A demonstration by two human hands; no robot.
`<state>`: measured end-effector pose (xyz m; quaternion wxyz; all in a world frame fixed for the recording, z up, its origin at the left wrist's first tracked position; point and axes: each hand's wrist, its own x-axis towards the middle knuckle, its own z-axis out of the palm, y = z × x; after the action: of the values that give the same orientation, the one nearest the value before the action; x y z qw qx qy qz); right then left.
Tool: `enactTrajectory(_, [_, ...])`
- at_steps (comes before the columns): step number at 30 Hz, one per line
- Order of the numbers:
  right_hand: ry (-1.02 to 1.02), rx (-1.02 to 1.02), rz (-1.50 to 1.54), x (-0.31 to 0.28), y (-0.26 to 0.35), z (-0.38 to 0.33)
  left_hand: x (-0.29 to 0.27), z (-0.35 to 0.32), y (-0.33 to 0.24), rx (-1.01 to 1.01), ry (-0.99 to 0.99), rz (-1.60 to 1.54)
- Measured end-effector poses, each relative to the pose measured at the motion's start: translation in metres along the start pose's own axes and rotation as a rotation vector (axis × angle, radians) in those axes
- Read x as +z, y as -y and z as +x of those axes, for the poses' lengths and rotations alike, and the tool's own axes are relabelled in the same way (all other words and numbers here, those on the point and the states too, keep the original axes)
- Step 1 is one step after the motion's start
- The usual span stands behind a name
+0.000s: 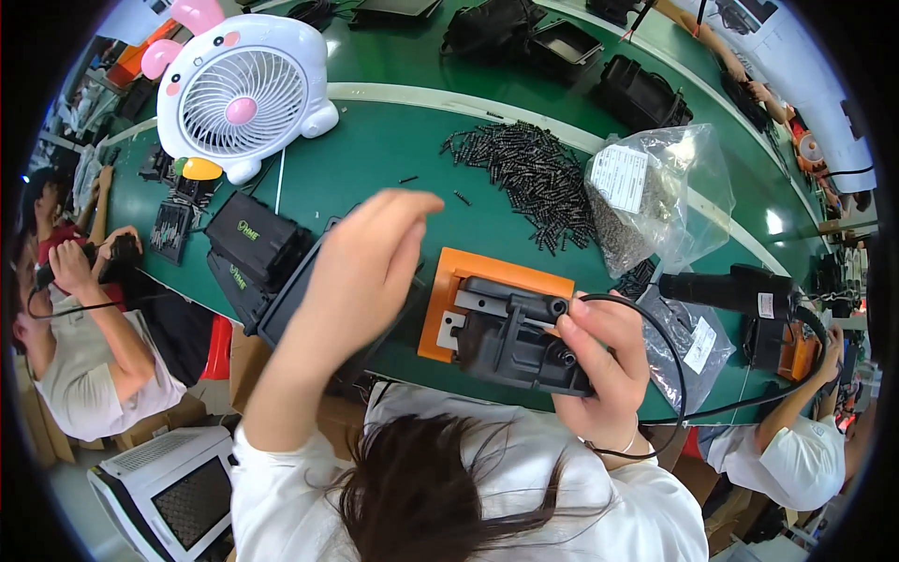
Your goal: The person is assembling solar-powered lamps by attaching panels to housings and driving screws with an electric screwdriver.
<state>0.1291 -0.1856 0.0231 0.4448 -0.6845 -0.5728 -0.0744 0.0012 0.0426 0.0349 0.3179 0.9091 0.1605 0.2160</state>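
My right hand (609,361) grips the right end of a black plastic housing (510,351), thumb and fingers around its corner near two round openings. The housing lies tilted over an orange fixture block (438,314) with light metal plates. A thin black cable (676,351) loops from beside my right fingertips down past the wrist. Left of the block, my left hand (370,248) is raised over the table, slightly blurred. Its index finger points right, the thumb stands apart, and nothing shows in it; the other fingers are partly hidden.
Black screws (534,173) are heaped beyond the block, beside a clear bag (627,206) of small parts. A black pistol-shaped tool (726,290) lies right, on another bag (688,347). Black cases (257,239) and a white fan (248,89) stand left. Co-workers sit on both sides.
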Motion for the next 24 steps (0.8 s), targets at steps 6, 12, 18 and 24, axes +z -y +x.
enactTrajectory(6, [-0.007,-0.02,0.101,0.003,-0.006,0.003,0.066,0.07,0.087,0.304,0.354,0.476])
enactTrajectory(12, [0.011,-0.029,0.163,0.001,-0.013,0.0,0.081,0.09,0.089,0.271,0.369,0.27])
enactTrajectory(18, [-0.086,-0.038,0.273,0.009,-0.02,-0.004,0.027,0.058,-0.021,0.106,0.209,-0.626])
enactTrajectory(24, [-0.07,-0.052,0.345,0.011,-0.025,-0.006,0.015,0.032,-0.056,0.376,0.168,-0.404])
